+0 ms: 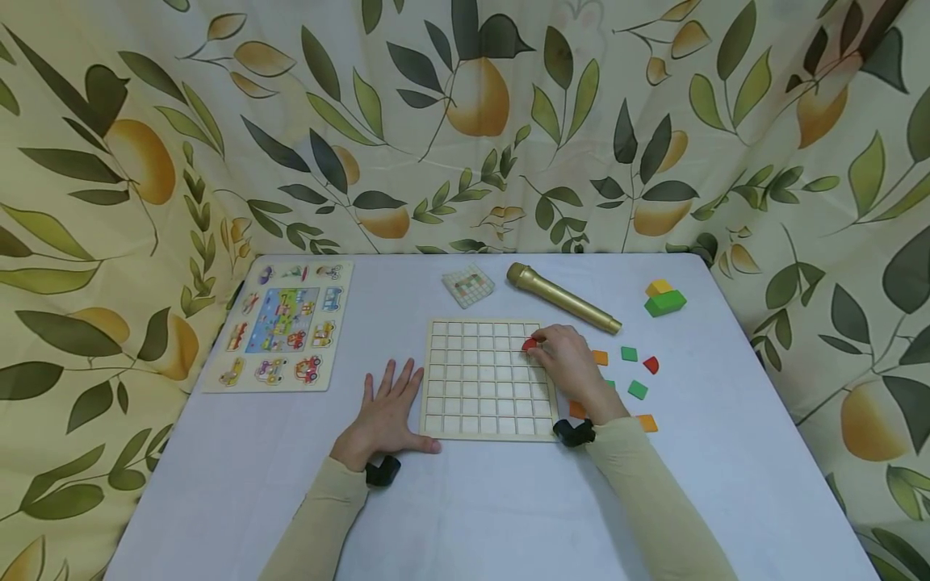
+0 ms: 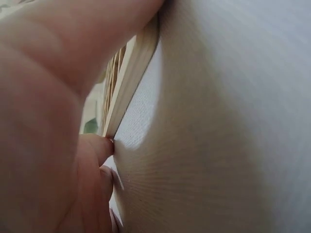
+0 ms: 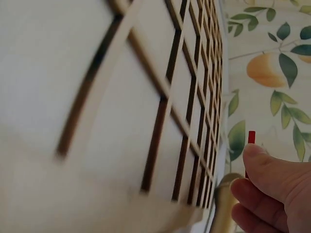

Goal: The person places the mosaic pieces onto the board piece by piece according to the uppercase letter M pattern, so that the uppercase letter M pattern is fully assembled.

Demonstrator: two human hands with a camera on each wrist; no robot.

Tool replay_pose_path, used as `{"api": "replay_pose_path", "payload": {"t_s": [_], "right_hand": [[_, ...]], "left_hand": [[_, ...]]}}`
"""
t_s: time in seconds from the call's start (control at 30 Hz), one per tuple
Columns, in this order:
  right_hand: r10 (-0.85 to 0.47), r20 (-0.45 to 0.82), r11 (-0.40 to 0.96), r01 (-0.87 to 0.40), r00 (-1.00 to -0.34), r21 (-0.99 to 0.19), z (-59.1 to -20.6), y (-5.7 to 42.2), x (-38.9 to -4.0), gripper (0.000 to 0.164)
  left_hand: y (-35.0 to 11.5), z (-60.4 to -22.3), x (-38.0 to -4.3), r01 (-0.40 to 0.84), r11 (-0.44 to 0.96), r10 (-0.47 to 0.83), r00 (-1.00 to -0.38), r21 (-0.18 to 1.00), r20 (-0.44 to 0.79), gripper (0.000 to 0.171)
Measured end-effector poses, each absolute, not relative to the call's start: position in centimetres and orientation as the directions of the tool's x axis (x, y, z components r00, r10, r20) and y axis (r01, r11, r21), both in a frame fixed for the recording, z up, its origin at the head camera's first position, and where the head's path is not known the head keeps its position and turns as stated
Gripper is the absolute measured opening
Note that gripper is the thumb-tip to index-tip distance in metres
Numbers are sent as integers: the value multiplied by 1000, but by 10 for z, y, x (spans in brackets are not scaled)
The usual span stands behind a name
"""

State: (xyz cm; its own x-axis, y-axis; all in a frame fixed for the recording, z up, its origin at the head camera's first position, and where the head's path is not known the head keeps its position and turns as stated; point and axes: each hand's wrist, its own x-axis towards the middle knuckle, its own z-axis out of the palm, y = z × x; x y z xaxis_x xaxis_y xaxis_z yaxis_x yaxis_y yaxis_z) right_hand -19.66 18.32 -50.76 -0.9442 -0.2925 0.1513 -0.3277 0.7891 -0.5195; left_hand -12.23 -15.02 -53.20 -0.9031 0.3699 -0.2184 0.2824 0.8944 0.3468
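Head view. One table (image 1: 465, 516), white-covered. At its middle, one square pale wooden grid board (image 1: 488, 379), cells white. One small red flat piece (image 1: 529, 344), pinched between thumb and fingers of the right hand (image 1: 570, 367), was at the board's far right corner. The left hand (image 1: 385, 420) lay with fingers straight and spread, just beside the board's left side. Right of the board: orange flat pieces (image 1: 647, 423), green flat pieces (image 1: 629, 353) and one red rounded-edged flat piece (image 1: 651, 365). By the table's far left corner: one pale picture board with coloured vehicles (image 1: 283, 323). Near the far edge: one small gridded card (image 1: 468, 286) and one gold microphone (image 1: 565, 299), slantwise. Towards the far right corner: one green block (image 1: 664, 303) touching one yellow block (image 1: 659, 286).

Left wrist view. Left thumb and fingers, near the wooden board's side; fingertips partly hidden.

Right wrist view. Small red piece, edge-on and upright between right thumb and fingers; grid at left; gold microphone behind, partly covered; leaf-and-fruit patterned curtain (image 3: 267, 68) beyond.
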Motion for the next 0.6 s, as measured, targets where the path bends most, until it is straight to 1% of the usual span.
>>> {"api": "replay_pose_path", "payload": {"t_s": [0.17, 0.4, 0.6], "right_hand": [[-320, 150, 780, -350, -935, -519, -503, 166, -200, 27], [-367, 149, 768, -389, -918, -508, -504, 139, -207, 22], [-399, 157, 763, -422, -904, -490, -506, 121, -209, 23]], "left_hand": [[-150, -532, -122, 288, 898, 370, -903, 332, -219, 134], [-151, -532, -123, 283, 893, 372, -901, 349, -221, 134], [-151, -533, -124, 280, 894, 371, -900, 350, -228, 134]]}}
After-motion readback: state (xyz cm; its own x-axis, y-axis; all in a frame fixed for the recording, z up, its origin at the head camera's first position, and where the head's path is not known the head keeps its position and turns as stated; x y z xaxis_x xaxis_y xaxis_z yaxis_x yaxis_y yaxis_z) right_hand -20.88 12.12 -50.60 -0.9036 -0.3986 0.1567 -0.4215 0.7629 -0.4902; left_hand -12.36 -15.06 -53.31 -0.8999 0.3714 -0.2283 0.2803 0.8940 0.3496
